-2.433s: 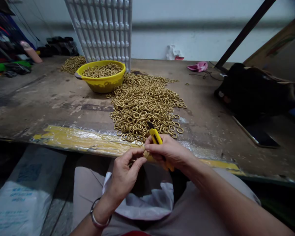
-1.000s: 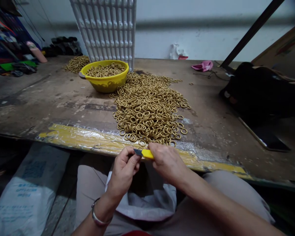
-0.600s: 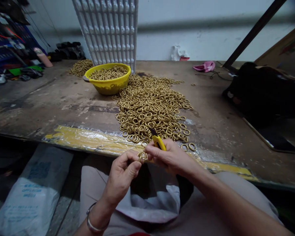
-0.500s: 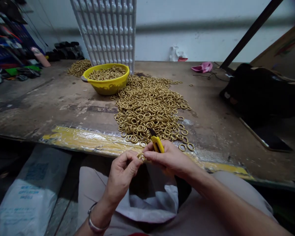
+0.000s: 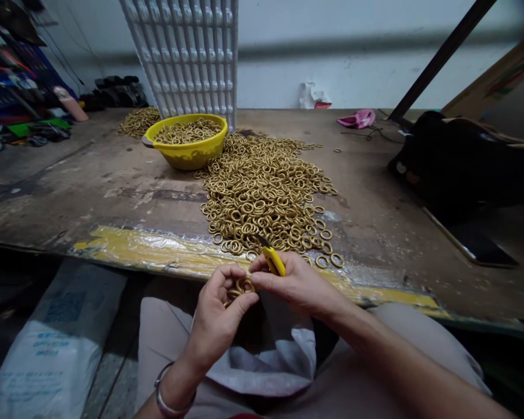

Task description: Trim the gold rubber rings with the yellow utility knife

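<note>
Your left hand was up over your lap, just off the table's front edge, grip curled with thumb and fingers pinching a few gold-coloured rings. You had a bracelet on that wrist. Your right hand was right beside it, grip closed round a yellow utility knife, dark blade pointing away from you and a bit left, clear of the held rings. Your right thumb and forefinger tips were at the rings' near side; couldn't tell if they touched.

Below your hands, a white bag sat between your knees, mouth up, inside too dark to read. On the table in front of you, a big pile of matching rings spread from near the taped edge back to a yellow basin, which was also loaded with rings. A smaller heap lay behind the basin, to its left. The ribbed panel stood upright just behind the basin. Off to your right: phone lying flat, black fabric item just behind it, pink item farther back.
</note>
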The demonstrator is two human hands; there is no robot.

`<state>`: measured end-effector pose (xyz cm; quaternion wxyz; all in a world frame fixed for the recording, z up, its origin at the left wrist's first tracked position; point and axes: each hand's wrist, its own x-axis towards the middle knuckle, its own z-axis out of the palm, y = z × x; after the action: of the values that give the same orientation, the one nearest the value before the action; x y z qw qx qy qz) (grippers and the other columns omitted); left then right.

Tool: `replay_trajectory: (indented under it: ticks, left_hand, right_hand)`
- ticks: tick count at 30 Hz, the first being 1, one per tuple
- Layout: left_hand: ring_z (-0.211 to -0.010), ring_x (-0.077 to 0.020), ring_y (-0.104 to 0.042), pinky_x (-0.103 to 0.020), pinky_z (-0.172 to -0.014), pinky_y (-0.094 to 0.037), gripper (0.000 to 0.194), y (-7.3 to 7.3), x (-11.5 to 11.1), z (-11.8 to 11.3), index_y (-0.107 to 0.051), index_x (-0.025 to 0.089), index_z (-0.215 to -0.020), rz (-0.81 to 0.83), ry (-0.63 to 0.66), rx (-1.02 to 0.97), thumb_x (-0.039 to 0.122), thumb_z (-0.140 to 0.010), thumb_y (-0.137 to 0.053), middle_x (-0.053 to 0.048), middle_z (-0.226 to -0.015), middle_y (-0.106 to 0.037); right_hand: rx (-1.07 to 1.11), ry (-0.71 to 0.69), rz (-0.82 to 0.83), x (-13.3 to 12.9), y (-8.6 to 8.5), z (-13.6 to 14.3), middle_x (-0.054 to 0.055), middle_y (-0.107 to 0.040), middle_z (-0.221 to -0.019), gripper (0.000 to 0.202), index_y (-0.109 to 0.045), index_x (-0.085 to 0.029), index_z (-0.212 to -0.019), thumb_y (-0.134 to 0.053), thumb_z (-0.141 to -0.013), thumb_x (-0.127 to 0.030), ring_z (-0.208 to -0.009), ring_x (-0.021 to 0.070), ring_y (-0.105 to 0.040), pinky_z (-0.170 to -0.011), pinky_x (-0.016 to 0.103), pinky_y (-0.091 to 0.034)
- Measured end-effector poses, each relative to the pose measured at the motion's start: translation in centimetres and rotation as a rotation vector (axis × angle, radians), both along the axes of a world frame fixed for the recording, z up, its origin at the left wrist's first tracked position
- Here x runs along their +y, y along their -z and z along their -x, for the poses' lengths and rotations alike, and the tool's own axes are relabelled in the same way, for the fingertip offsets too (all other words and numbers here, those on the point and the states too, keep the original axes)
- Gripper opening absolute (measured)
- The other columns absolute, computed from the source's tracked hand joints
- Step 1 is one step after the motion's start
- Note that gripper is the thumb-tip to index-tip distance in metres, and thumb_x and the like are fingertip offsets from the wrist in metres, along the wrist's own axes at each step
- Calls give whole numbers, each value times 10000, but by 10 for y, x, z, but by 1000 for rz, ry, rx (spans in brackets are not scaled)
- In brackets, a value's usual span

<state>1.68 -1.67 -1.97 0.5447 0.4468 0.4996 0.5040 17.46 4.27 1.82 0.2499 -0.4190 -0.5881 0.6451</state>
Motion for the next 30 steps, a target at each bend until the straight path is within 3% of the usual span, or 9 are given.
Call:
replay_trajectory:
  ticks: [5,10,13,16,20,23,27,30]
  left_hand:
    - [-840,-166,-625,-270,-761,-463,360,1,-3,-2,-441,221,-1035,-16,7,119,155,-760,-663,-29,-923,-655]
    - [-879,-157,-619,-253,-779,-459,389,5,-4,0,-443,222,-1031,20,4,49,154,-741,-693,-15,-928,-642]
    - [-692,-94,-581,-173,-597,-437,289,6,-1,4,-494,194,-927,98,95,-112,197,-740,-714,4,-830,-617]
    - [-490,-52,-475,-134,-389,-276,227,6,2,6,-508,171,-878,215,243,-337,308,-793,-667,-19,-760,-625]
    - [-477,-57,-482,-135,-361,-218,238,2,4,6,-552,144,-830,276,269,-505,361,-806,-648,-61,-769,-639]
    - [-502,-59,-470,-143,-387,-249,210,1,3,8,-596,132,-783,274,274,-497,327,-788,-675,-34,-717,-597]
    - [-507,-48,-385,-154,-426,-257,143,6,1,14,-625,144,-779,139,167,-324,279,-820,-645,15,-646,-503]
    - [-526,-49,-359,-161,-443,-263,127,10,-2,16,-623,161,-803,72,72,-216,285,-819,-645,18,-703,-487]
  right_hand:
    - [-18,-73,-30,1,8,-2,-19,-571,-665,146,-644,-138,-798,-633,-727,-265,-600,89,-476,-569,198,-372]
    - [1,-92,-23,-2,11,0,-37,-555,-629,84,-619,-145,-768,-610,-715,-210,-558,77,-461,-529,187,-356]
    - [16,-70,-19,-3,10,0,-30,-576,-627,67,-616,-142,-748,-601,-726,-203,-553,76,-479,-532,186,-370]
    - [88,-62,7,-3,7,0,-20,-597,-604,103,-608,-143,-750,-612,-750,-246,-556,89,-527,-553,195,-407]
    - [164,-105,17,-5,3,1,-17,-592,-602,126,-590,-148,-788,-595,-782,-274,-557,102,-555,-561,212,-433]
    - [82,-105,-169,-7,3,0,4,-601,-667,109,-578,-153,-790,-541,-821,-251,-609,114,-559,-590,225,-430]
    - [-271,-77,-652,-10,9,-2,13,-584,-720,63,-585,-157,-793,-535,-770,-127,-652,125,-516,-598,233,-359]
    - [-468,-105,-786,-14,15,-2,18,-588,-733,120,-576,-159,-812,-520,-738,-83,-650,132,-504,-590,240,-326]
